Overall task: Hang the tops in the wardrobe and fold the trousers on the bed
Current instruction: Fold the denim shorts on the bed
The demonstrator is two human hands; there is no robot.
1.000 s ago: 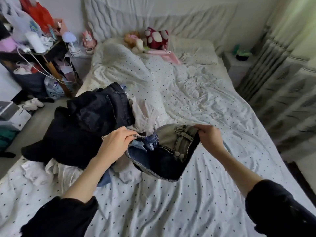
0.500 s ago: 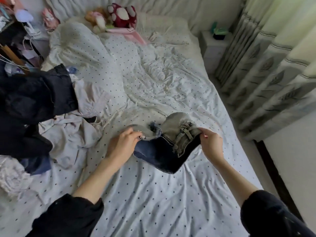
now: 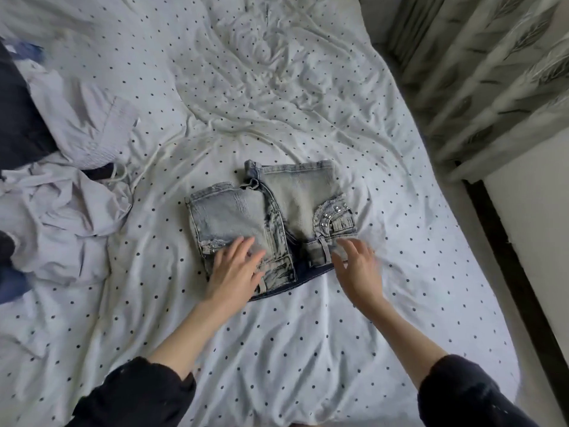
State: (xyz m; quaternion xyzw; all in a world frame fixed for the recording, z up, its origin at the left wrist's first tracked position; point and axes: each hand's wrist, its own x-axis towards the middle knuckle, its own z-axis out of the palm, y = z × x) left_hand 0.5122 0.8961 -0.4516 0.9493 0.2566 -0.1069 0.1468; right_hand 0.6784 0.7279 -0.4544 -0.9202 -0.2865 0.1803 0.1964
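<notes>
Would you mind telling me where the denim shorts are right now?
In the head view, the denim shorts lie flat mid-bed, right of the clothes pile, under the left hand.

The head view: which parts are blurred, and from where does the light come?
In the head view the right hand is smeared by motion, and so are the curtain and the clothes pile at the left edge; the denim shorts and the left hand resting on them look sharper. The light is soft and even, with no hard shadows or glare, so its direction cannot be told. The wide lens bends the bed sheet toward the borders.
</notes>
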